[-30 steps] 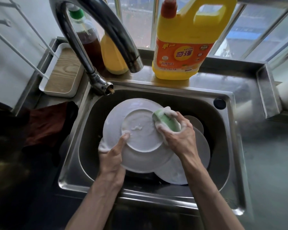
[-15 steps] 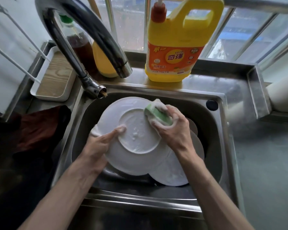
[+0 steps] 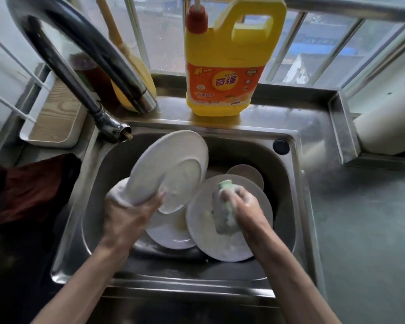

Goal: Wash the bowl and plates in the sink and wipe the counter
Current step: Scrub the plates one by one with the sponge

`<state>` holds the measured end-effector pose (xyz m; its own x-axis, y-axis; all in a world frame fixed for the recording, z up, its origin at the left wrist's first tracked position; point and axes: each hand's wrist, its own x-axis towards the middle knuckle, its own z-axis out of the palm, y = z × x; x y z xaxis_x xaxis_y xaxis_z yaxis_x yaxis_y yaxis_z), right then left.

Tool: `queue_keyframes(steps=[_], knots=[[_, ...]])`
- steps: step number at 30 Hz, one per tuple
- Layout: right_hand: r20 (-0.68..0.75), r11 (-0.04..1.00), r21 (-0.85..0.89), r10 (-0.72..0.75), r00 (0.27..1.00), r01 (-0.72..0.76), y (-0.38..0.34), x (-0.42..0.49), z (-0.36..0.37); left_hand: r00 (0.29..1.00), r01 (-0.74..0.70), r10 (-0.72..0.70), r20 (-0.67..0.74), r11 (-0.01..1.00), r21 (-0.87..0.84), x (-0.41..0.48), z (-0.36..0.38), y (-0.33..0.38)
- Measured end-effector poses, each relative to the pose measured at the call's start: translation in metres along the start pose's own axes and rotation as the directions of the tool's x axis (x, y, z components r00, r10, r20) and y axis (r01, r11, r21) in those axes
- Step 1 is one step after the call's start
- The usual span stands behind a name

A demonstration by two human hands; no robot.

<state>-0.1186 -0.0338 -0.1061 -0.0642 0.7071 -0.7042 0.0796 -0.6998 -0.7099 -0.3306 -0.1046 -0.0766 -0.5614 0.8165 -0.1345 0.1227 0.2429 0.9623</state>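
My left hand [image 3: 129,212] grips the near rim of a white plate [image 3: 173,164] and holds it tilted up over the steel sink [image 3: 299,206], its soapy underside toward me. To the right, my right hand [image 3: 246,210] holds a soapy green sponge [image 3: 225,211] above another white plate [image 3: 225,244] lying in the basin. A third white plate [image 3: 168,235] lies under both. Behind them, a pale round dish [image 3: 246,174] shows partly; whether it is the bowl I cannot tell.
The curved tap [image 3: 84,54] arches over the sink's back left. On the back ledge stand a yellow detergent jug [image 3: 225,66] and a dark bottle [image 3: 96,78]. A white tray [image 3: 54,113] and a dark red cloth [image 3: 33,188] lie left. Grey counter [image 3: 365,230] extends right.
My left hand has lifted and tilted the top plate up to the left. The right hand has drawn the sponge off it and down to the right, over the lower plate.
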Motion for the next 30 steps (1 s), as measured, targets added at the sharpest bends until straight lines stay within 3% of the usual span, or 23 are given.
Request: queue_keyframes(steps=[2, 3, 4, 5, 6, 8, 11, 14, 15, 16, 18, 19, 21, 22, 24, 26, 28, 30], knots=[[0.062, 0.966, 0.247, 0.065, 0.996, -0.078, -0.006, 0.005, -0.011, 0.978, -0.194, 0.177, 0.109, 0.966, 0.170, -0.006, 0.002, 0.004], [0.128, 0.929, 0.349, 0.087, 0.988, -0.127, -0.010, 0.007, -0.017, 0.921, -0.368, 0.318, 0.224, 0.898, 0.240, -0.009, 0.003, 0.007], [0.180, 0.907, 0.392, 0.091, 0.979, -0.156, -0.017, 0.005, -0.022, 0.814, -0.559, 0.443, 0.377, 0.773, 0.299, -0.012, 0.003, 0.005], [0.212, 0.914, 0.373, 0.079, 0.974, -0.156, -0.023, 0.003, -0.028, 0.652, -0.740, 0.533, 0.540, 0.601, 0.301, -0.014, 0.003, -0.004], [0.229, 0.943, 0.303, 0.069, 0.971, -0.139, -0.027, 0.002, -0.034, 0.507, -0.844, 0.541, 0.671, 0.470, 0.258, -0.016, 0.003, -0.014], [0.226, 0.981, 0.165, 0.058, 0.972, -0.097, -0.032, 0.001, -0.044, 0.381, -0.906, 0.517, 0.767, 0.374, 0.198, -0.018, 0.005, -0.023], [0.155, 0.996, 0.077, 0.041, 0.987, -0.053, -0.035, 0.004, -0.054, 0.322, -0.930, 0.489, 0.811, 0.325, 0.173, -0.019, 0.014, -0.024], [0.082, 0.995, 0.087, -0.059, 0.995, 0.052, -0.040, 0.005, -0.060, 0.354, -0.910, 0.356, 0.865, 0.346, 0.229, -0.006, 0.015, -0.037], [0.074, 0.992, 0.084, -0.103, 0.992, 0.097, -0.040, 0.006, -0.062, 0.396, -0.885, 0.314, 0.863, 0.381, 0.268, -0.002, 0.012, -0.043], [0.070, 0.988, 0.072, -0.142, 0.987, 0.137, -0.040, 0.007, -0.063, 0.473, -0.814, 0.252, 0.844, 0.493, 0.309, 0.000, 0.006, -0.047], [0.067, 0.980, 0.018, -0.199, 0.978, 0.198, -0.040, 0.008, -0.065, 0.706, -0.481, 0.120, 0.698, 0.805, 0.348, 0.001, -0.003, -0.045], [0.066, 0.974, -0.014, -0.227, 0.972, 0.228, -0.041, 0.008, -0.064, 0.796, -0.291, 0.057, 0.603, 0.909, 0.299, 0.002, -0.004, -0.041], [0.085, 0.950, -0.076, -0.298, 0.951, 0.304, -0.043, 0.008, -0.062, 0.924, -0.057, -0.032, 0.382, 0.974, 0.219, 0.003, 0.000, -0.040], [0.114, 0.932, -0.106, -0.336, 0.935, 0.347, -0.044, 0.009, -0.062, 0.949, 0.017, -0.082, 0.303, 0.978, 0.210, 0.005, 0.004, -0.039], [0.185, 0.897, -0.167, -0.379, 0.907, 0.409, -0.046, 0.011, -0.062, 0.940, 0.208, -0.234, 0.248, 0.970, 0.124, 0.010, 0.015, -0.039], [0.227, 0.875, -0.226, -0.380, 0.897, 0.428, -0.047, 0.014, -0.065, 0.884, 0.381, -0.385, 0.264, 0.922, 0.069, 0.012, 0.024, -0.039], [0.199, 0.846, -0.302, -0.394, 0.897, 0.439, -0.048, 0.016, -0.064, 0.839, 0.469, -0.476, 0.263, 0.878, 0.092, 0.013, 0.029, -0.040], [0.120, 0.739, -0.470, -0.488, 0.865, 0.482, -0.048, 0.021, -0.063, 0.807, 0.525, -0.531, 0.260, 0.846, 0.097, 0.012, 0.033, -0.044]])
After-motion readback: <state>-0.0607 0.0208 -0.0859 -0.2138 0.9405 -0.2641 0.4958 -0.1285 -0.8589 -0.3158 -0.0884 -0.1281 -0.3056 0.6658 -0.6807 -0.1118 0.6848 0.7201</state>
